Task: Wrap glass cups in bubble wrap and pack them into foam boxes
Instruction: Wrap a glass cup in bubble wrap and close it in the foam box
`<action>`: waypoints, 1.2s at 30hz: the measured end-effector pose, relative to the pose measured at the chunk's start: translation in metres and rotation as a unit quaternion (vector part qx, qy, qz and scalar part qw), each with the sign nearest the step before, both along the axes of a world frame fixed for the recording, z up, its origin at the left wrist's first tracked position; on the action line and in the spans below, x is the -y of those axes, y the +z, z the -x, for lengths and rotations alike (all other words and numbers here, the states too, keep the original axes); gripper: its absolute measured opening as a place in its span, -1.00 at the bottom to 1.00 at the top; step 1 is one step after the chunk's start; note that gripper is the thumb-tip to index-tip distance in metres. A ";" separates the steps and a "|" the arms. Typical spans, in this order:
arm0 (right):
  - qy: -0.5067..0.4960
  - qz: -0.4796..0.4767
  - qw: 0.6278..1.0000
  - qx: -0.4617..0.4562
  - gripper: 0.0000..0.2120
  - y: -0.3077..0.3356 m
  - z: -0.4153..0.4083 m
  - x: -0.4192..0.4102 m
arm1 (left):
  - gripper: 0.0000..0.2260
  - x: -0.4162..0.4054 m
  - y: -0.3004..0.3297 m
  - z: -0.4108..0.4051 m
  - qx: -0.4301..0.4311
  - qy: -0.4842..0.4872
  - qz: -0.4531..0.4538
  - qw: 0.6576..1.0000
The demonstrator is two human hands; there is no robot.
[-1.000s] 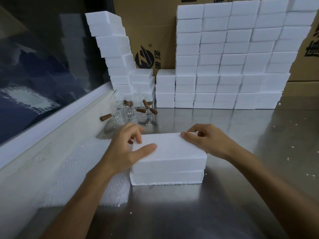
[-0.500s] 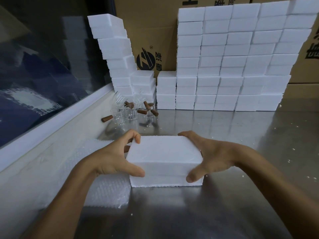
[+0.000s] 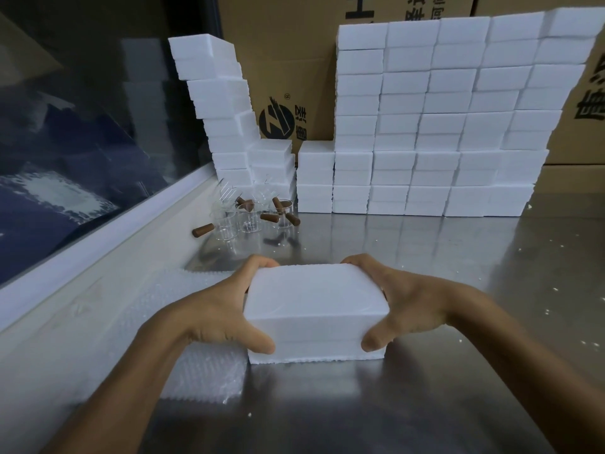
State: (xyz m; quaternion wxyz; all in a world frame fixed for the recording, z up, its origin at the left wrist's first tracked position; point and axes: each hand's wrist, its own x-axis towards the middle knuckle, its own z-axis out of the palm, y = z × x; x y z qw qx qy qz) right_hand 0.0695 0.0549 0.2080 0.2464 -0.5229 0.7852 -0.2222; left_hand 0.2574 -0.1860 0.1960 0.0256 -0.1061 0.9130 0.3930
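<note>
A closed white foam box [image 3: 314, 306] stands on the steel table [image 3: 442, 371] in front of me. My left hand [image 3: 212, 312] grips its left end, thumb on the front face and fingers over the far edge. My right hand [image 3: 412, 303] grips the right end the same way. Several small glass cups with brown wooden handles [image 3: 252, 217] stand farther back on the left. A sheet of bubble wrap [image 3: 193, 355] lies flat to the left of the box, partly under my left forearm.
A high wall of stacked white foam boxes [image 3: 442, 126] fills the back of the table, with a leaning stack [image 3: 222, 106] at its left. Cardboard cartons [image 3: 284, 77] stand behind. A dark window with a white sill [image 3: 98, 231] runs along the left side. Foam crumbs dot the table.
Both hands have slid from the top of the foam box down to its two ends and now grip it. The box looks slightly nearer and tipped toward me.
</note>
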 end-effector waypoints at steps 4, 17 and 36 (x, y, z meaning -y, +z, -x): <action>0.011 -0.009 1.000 0.006 -0.06 0.003 0.002 0.004 | -0.08 -0.001 -0.002 -0.002 -0.002 0.006 0.003 1.000; -0.020 0.046 0.999 0.001 0.02 -0.020 -0.003 -0.005 | -0.11 0.004 -0.005 -0.001 -0.027 -0.010 -0.095 0.995; -0.117 0.265 0.948 0.135 -0.15 -0.049 -0.010 -0.006 | -0.23 -0.007 -0.013 0.000 -0.202 0.173 -0.244 0.933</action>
